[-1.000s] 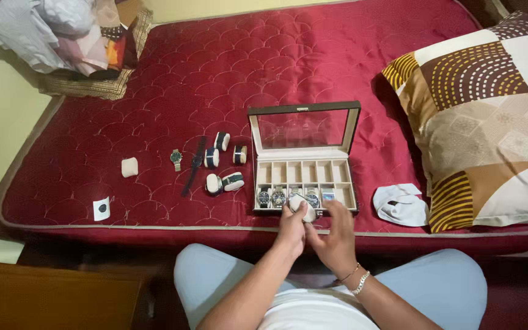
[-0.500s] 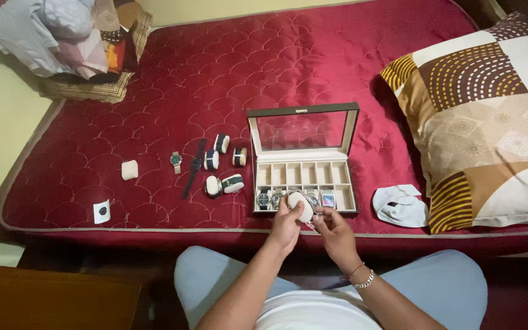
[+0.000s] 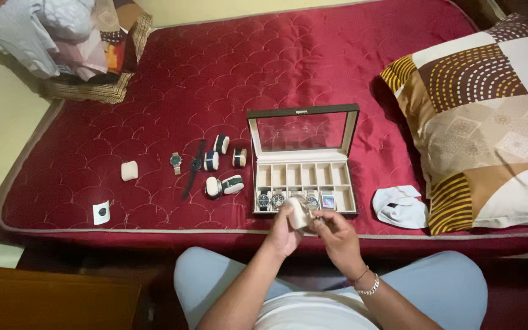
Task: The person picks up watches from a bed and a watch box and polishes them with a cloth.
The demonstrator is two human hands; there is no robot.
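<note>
Red quilted mattress filling the view, scallop stitching all over, pale piping along the near edge. At 3 o'clock, a big patchwork pillow in brown, cream and yellow, dotted and striped. At 11 o'clock, a heap of crumpled clothes on a woven mat.

Dead centre, a watch box: dark frame, clear lid standing open, cream lining split into small square compartments. Back row bare, front row carrying four watches, round faces mostly, one square at the right end.

At 6 o'clock from the box, just over the mattress edge, both hands meeting. Left hand clenched around a small cream cushion, soft and rounded, gripped from the left side. Right hand, metal bracelet at the wrist, fingertips pinching at the cushion's right side; too small to tell what sits between them.

At 9 o'clock from the box, a cluster of loose watches on cushions, a lone cream cushion farther left, a small white card near the edge. At 4 o'clock, a crumpled white cloth.
</note>
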